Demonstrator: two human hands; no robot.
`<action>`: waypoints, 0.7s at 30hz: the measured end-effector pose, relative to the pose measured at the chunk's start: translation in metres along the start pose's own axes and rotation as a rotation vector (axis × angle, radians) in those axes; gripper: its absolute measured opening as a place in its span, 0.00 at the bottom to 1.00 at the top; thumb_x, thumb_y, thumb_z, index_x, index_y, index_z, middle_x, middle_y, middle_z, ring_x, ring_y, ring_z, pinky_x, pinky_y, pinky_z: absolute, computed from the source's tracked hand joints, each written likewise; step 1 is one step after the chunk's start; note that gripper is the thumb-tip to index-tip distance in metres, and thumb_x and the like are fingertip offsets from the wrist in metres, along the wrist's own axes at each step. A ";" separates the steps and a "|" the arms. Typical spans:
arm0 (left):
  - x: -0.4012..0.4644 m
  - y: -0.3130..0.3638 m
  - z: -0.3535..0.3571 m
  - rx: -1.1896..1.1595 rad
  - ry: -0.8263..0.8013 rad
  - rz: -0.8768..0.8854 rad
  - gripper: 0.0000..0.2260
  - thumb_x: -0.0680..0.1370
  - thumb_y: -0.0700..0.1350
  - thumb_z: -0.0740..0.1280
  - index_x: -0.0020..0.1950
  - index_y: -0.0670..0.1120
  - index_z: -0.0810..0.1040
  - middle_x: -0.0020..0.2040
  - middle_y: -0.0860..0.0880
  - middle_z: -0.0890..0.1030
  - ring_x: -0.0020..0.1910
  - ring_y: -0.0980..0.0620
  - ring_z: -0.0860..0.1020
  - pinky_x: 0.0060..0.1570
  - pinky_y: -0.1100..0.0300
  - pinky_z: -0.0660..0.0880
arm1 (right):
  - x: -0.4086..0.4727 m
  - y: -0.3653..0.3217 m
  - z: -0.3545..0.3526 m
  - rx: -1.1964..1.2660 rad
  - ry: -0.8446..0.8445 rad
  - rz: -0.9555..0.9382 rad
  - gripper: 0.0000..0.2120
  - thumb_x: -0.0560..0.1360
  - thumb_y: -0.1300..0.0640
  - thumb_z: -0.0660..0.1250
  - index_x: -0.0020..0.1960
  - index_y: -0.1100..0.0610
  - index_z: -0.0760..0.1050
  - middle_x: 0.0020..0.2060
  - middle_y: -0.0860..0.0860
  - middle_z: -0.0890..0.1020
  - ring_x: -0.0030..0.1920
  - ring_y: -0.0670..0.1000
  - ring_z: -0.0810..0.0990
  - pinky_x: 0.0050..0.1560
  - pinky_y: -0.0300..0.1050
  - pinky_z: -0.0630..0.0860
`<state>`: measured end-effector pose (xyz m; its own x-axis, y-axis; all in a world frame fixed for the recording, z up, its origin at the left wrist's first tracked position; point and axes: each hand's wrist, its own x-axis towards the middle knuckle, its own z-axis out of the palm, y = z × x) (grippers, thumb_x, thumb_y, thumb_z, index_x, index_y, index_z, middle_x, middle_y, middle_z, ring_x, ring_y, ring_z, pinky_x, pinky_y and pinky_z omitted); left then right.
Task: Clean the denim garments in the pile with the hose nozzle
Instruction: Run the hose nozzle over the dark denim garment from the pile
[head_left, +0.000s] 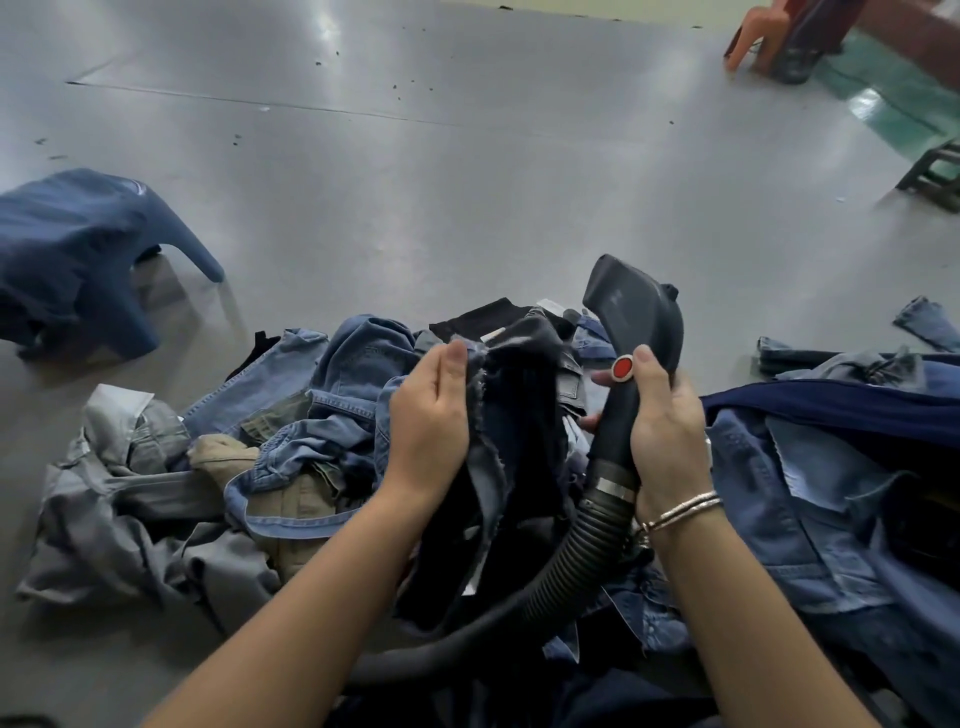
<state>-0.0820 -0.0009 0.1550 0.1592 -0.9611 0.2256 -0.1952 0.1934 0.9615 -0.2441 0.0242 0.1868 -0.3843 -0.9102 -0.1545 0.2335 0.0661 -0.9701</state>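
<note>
Our left hand (428, 415) pinches the frayed edge of a dark denim garment (519, 441), lifted just above the pile (291, 441) and hanging between our two hands. Our right hand (667, 431) wraps around the handle of the hose nozzle (636, 317), thumb beside its red button (622, 367); the nozzle head points up and away, just right of the garment. The garment is near-black with a ragged, pale hem. The ribbed hose (566, 556) curves down under it. Far left lies a separate blue garment (78, 249) on the grey floor (467, 182). More blue denim (810, 493) heaps at the right. An orange chair (758, 36) stands far off.
</note>
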 end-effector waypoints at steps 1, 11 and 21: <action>0.005 -0.003 -0.005 0.018 0.010 0.010 0.17 0.81 0.52 0.57 0.32 0.50 0.66 0.26 0.58 0.68 0.27 0.59 0.65 0.30 0.65 0.64 | -0.001 -0.005 -0.006 -0.018 -0.018 -0.001 0.14 0.80 0.50 0.61 0.52 0.61 0.71 0.37 0.54 0.80 0.24 0.52 0.77 0.23 0.40 0.75; 0.029 -0.021 -0.017 0.020 0.113 -0.094 0.18 0.83 0.52 0.56 0.36 0.47 0.73 0.31 0.56 0.74 0.29 0.65 0.72 0.32 0.74 0.68 | -0.053 -0.018 -0.013 -0.271 -0.585 0.124 0.21 0.68 0.42 0.63 0.50 0.58 0.72 0.30 0.53 0.79 0.23 0.56 0.77 0.25 0.45 0.74; 0.025 -0.022 0.004 -0.172 -0.059 -0.199 0.16 0.83 0.52 0.55 0.44 0.47 0.79 0.41 0.52 0.81 0.44 0.55 0.79 0.48 0.62 0.76 | -0.036 -0.009 0.017 -0.163 -0.346 0.135 0.11 0.79 0.52 0.61 0.45 0.59 0.70 0.32 0.55 0.76 0.23 0.54 0.75 0.23 0.42 0.73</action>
<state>-0.0772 -0.0302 0.1394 0.1203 -0.9924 0.0244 0.0023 0.0248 0.9997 -0.2171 0.0489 0.2040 -0.0302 -0.9709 -0.2376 0.1058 0.2332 -0.9667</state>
